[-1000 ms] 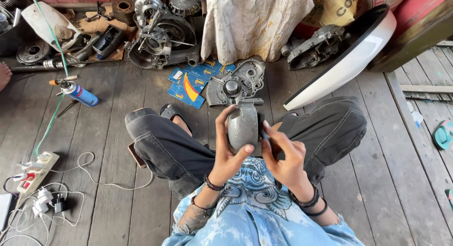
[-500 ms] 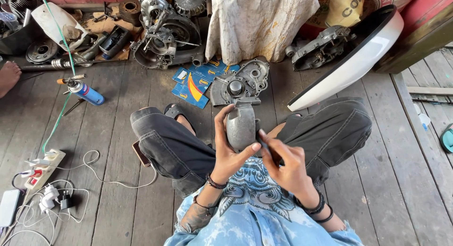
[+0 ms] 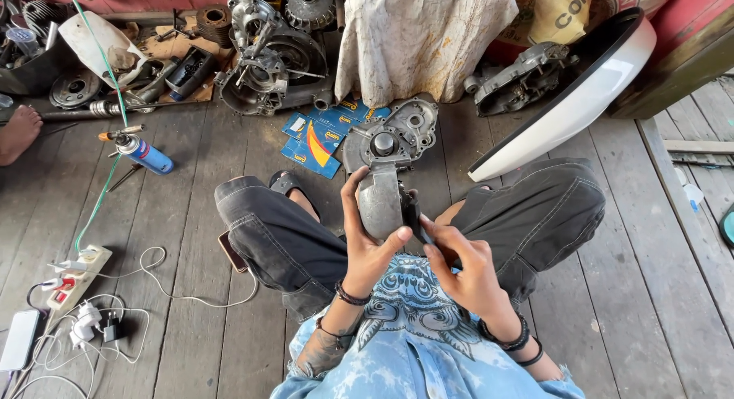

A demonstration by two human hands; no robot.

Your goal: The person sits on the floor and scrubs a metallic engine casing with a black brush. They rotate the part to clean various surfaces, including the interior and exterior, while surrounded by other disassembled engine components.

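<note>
While gripped above the lap, between the two raised knees, the grey metal cover (image 3: 380, 204) stands nearly upright, long axis running away from the body, narrow bracket end pointing toward the engine case (image 3: 391, 135) on the floor ahead, rounded end nearest the chest. Left hand (image 3: 367, 238) wrapped around the cover's left flank, fingers curled along the far side, thumb pressed on the lower rounded edge. Right hand (image 3: 459, 265) just beside the cover's right edge, thumb and fingers pinched on a small dark piece (image 3: 413, 215) that touches that edge; what the piece is, too small to tell.

Close ahead of the cover, nearly touching its bracket end in this view, the engine case lying flat, with blue cards (image 3: 315, 135) fanned out to its left. Farther left, a blue spray can (image 3: 145, 154) on its side, well apart from the hands. A white curved panel (image 3: 569, 100) leaning ahead to the right, its lower tip near the right knee. A power strip (image 3: 73, 273) with tangled white cables at the lower left. Bare wooden planks (image 3: 183, 238) to the left of the left knee and again to the right of the right knee, the widest free floor on either side.
</note>
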